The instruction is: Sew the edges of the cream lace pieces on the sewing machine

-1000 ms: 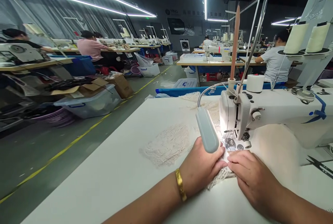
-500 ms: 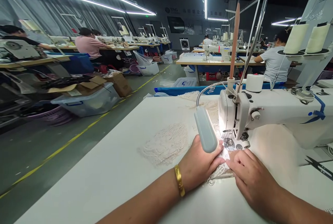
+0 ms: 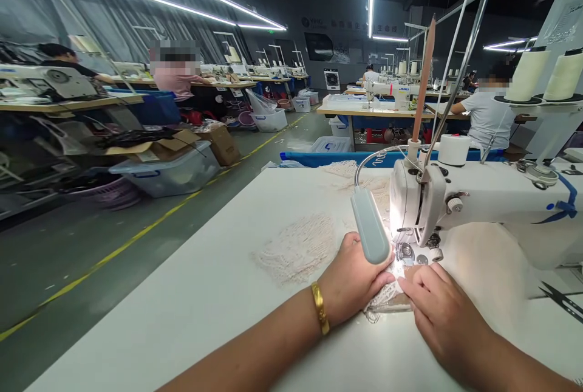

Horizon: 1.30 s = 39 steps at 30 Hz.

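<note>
In front of the white sewing machine (image 3: pixel 501 188), my left hand (image 3: pixel 357 279) rests on a small piece of white lace (image 3: pixel 385 296), thumb and fingers closed on its left edge. A grey lamp head (image 3: pixel 371 226) hides part of these fingers. My right hand (image 3: pixel 449 301) pinches the right side of the same lace, fingertips close to my left thumb. The lace lies beside the needle area, under bright light. More pale lace (image 3: pixel 298 247) lies flat to the left of my hands, and further lace pieces (image 3: pixel 341 168) are at the table's far edge.
Black thread snips (image 3: pixel 562 302) lie on the right of the white table (image 3: pixel 182 319). A thread cone (image 3: pixel 453 150) and a brown pointed stick (image 3: pixel 423 79) stand on the machine. Co-workers sit at other machines beyond. Plastic bins (image 3: pixel 168 173) stand on the floor to the left.
The whole view has shifted, so the scene sits slightly farther right. Both hands keep nearly the same hold on the lace by the needle.
</note>
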Each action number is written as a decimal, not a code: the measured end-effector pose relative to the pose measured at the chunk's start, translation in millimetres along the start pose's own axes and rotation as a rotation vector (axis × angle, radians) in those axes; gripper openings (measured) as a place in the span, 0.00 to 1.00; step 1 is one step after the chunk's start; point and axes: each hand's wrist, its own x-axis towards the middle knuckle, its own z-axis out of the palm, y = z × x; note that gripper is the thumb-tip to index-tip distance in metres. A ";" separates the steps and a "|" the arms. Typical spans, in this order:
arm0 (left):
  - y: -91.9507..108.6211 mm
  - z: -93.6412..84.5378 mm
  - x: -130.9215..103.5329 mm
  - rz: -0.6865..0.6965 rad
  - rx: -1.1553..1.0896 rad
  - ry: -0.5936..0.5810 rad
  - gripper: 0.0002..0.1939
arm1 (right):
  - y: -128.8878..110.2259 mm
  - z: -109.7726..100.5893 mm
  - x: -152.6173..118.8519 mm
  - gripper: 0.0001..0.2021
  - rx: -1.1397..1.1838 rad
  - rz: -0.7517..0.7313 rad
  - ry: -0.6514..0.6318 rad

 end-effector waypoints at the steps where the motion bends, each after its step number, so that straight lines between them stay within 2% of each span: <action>1: 2.6 -1.6 -0.5 0.006 0.005 0.006 0.06 | -0.1 -0.6 0.4 0.14 -0.004 0.003 -0.004; 4: 12.8 -6.1 -3.8 0.062 -0.024 0.012 0.05 | -0.3 -3.0 1.2 0.13 0.008 0.012 -0.013; 8: 20.4 -7.4 -6.5 0.101 -0.078 0.034 0.13 | 0.4 -7.2 1.1 0.13 0.049 0.036 -0.032; 18: 13.8 -10.4 -3.5 0.009 -0.139 0.100 0.15 | -0.7 -6.0 1.3 0.15 0.047 0.024 -0.034; 23: 16.1 -7.4 -4.9 0.101 -0.087 0.074 0.14 | -0.4 -5.8 1.3 0.18 0.058 0.004 -0.018; 28: 18.7 -5.5 -4.2 0.169 -0.041 0.110 0.16 | 0.1 -5.6 1.3 0.18 0.051 0.011 -0.025; 39: 19.4 -5.4 -2.6 0.129 0.008 0.117 0.17 | 5.6 -5.3 5.7 0.14 -0.048 0.051 -0.067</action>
